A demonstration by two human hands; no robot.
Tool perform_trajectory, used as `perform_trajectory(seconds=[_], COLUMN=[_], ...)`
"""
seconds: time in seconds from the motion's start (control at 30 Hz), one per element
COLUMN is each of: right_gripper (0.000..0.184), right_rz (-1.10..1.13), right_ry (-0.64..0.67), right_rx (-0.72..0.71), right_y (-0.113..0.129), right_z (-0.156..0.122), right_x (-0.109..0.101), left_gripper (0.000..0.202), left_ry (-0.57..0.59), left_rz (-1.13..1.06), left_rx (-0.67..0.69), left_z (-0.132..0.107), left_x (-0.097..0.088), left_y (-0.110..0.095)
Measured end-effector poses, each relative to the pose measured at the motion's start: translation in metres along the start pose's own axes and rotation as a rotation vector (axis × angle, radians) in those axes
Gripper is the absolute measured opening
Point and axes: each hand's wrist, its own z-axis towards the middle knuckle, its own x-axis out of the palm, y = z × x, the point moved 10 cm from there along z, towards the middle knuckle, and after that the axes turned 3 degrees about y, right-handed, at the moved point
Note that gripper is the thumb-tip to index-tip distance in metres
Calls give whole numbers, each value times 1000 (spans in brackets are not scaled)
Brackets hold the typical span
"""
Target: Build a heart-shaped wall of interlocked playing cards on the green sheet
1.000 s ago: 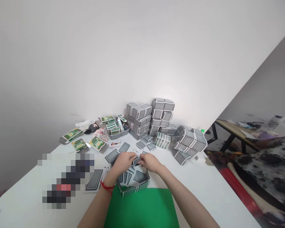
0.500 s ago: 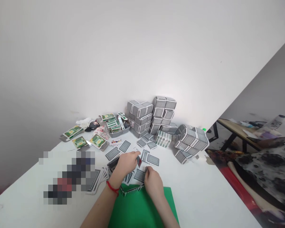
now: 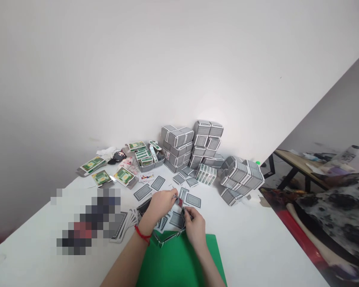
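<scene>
My left hand, with a red cord at the wrist, pinches a playing card that shows some red. My right hand is closed at the right end of a low frame of folded playing cards; its fingertips meet the card's lower edge. That frame stands on its edge between my forearms, partly hidden by both hands. Loose grey-backed cards lie inside it. Beneath its near side and my right forearm lies a green sheet.
Block-like stacks of folded cards rise against the wall, with another folded-card structure at right. Green card boxes lie at back left. A fanned pile of cards sits left of my arm. Scattered cards lie beyond my hands.
The red-showing card has shifted slightly right and now spans the gap between my hands. My right hand has risen a little toward it. The view has shifted slightly.
</scene>
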Motion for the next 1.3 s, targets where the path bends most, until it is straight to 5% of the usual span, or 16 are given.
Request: perform_trajectory(seconds=[0.2, 0.43, 0.6, 0.83, 1.13, 1.3], right_gripper=[26, 24, 36, 42, 45, 59], right_rz=[25, -419, -292, -29, -106, -137], right_ry=[-29, -29, 106, -85, -165, -184], right_rx=[-10, 31, -12, -111, -444, -470], right_y=[-4, -8, -4, 8, 62, 69], right_z=[0, 7, 7, 6, 1, -4], right_x=[-4, -9, -1, -23, -55, -53], left_gripper=[20, 18, 17, 16, 15, 14], left_ry=[-31, -45, -92, -340, -707, -830], left_rz=[-53, -99, -117, -152, -224, -213], left_rx=[38, 96, 126, 256, 537, 584], left_z=[-1, -1, -2, -14, -46, -57], left_x=[-2, 2, -7, -36, -77, -83], left_y=[0, -12, -11, -21, -45, -51])
